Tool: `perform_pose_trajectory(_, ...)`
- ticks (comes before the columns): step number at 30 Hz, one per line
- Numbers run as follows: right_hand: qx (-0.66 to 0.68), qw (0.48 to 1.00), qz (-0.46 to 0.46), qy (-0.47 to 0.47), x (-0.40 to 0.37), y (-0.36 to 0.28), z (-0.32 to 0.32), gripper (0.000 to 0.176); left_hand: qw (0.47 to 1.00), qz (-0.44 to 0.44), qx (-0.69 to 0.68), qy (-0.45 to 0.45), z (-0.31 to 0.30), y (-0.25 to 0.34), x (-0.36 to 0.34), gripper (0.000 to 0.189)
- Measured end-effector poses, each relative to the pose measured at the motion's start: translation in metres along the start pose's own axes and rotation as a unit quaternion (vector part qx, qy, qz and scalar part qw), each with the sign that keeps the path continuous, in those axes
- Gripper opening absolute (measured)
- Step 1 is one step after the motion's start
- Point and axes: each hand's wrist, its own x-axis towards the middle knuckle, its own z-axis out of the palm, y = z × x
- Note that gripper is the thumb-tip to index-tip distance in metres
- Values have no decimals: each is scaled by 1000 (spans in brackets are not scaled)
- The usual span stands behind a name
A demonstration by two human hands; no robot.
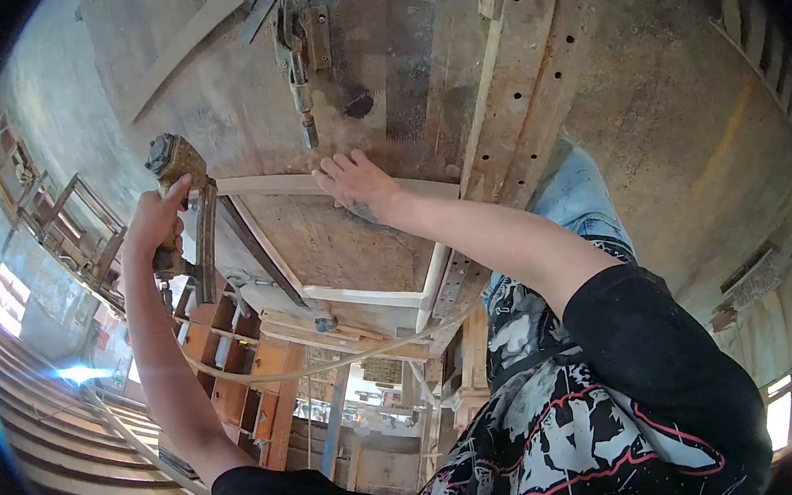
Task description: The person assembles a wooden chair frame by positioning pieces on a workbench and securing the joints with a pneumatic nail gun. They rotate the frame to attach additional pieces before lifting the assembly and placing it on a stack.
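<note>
My left hand (160,224) is closed around the grip of a worn pneumatic nail gun (182,185), whose nose stands at the left corner of a wooden panel (339,238). Pale wood strips (363,297) frame the panel's edges. My right hand (354,184) lies flat, fingers spread, on the far strip of that frame, pressing on it. A pale air hose (330,361) curves away from under the nail gun across the near side of the panel.
A metal tool (299,60) lies on the stained surface beyond the panel. A long perforated wooden batten (495,81) runs past my right arm. Wooden shelves (237,353) and stacked frames (59,218) stand on the left, with curved boards (68,459) below them.
</note>
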Motion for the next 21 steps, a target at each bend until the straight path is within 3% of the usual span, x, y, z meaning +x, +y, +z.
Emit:
perform_pose_trajectory(16,-58,998,-8,-16,-4,-6,0,60,993,27,101,-60,16,1,71,67)
perform_pose_trajectory(21,-39,996,-5,-78,-3,-6,-13,60,995,12,88,-52,13,9,72,65)
